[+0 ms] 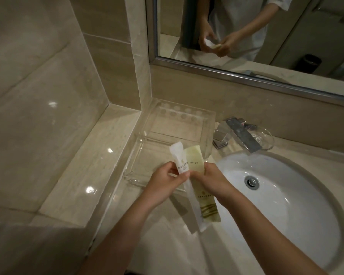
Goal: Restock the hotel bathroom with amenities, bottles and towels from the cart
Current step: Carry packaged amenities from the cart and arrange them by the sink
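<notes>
Two slim packets, a white paper sachet (178, 158) and a pale green sachet (196, 160), hang above the near edge of the clear acrylic tray (168, 127). The left hand (163, 182) pinches the white one and the right hand (212, 180) grips the green. They are probably light, floppy and slick, so hold them mid-length.

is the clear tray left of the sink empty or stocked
Empty: nothing lies in the clear tray; the white packet and green packet are held, not placed.
</notes>
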Available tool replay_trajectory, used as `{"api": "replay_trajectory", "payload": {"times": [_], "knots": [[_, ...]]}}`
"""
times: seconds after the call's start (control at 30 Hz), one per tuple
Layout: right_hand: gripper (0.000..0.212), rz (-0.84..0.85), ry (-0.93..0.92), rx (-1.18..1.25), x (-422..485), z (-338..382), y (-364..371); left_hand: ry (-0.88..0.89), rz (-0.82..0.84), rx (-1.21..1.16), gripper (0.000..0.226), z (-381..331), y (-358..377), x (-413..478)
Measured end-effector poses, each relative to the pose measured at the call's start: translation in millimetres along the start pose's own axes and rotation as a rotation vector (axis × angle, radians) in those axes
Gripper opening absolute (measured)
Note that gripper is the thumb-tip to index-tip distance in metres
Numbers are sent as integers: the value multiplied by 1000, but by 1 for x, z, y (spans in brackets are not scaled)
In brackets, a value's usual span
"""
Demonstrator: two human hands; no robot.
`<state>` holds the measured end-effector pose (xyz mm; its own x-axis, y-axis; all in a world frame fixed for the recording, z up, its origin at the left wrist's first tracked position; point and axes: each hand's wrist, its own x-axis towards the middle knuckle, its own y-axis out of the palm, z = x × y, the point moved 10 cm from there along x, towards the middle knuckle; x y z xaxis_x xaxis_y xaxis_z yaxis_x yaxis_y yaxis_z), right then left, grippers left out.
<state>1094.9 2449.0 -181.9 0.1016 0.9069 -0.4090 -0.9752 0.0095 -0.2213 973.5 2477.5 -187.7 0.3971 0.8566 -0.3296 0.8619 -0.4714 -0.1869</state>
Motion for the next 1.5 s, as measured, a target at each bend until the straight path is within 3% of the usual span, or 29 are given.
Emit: {"api": "replay_trajectory", "payload": {"times": [0.13, 0.27, 0.47, 0.7, 0.83, 0.93, 1.23, 1.5], "knots": [[20, 41, -10, -147, -1, 1, 7, 2, -84, -25, 16, 4, -9, 2], [21, 10, 33, -43, -1, -3, -5, -57, -133, -148, 5, 13, -18, 5], [17, -31, 38, -251, -8, -17, -34, -194, -265, -545, 7, 41, -42, 4], [21, 27, 17, -319, -5, -27, -32, -208, -362, -676, 9, 61, -57, 11], [22, 27, 10, -366, 10, -29, -33, -100, -571, -489, 38, 61, -89, 13], [25, 50, 29, -480, 24, -34, -32, -24, -669, -196, 52, 54, -105, 18], [24, 21, 21, -894, 53, -43, -10, -63, -580, 431, 40, 73, -92, 45], [21, 47, -33, -1072, 59, -48, 5, -59, -559, 864, 49, 87, -79, 49]]}}
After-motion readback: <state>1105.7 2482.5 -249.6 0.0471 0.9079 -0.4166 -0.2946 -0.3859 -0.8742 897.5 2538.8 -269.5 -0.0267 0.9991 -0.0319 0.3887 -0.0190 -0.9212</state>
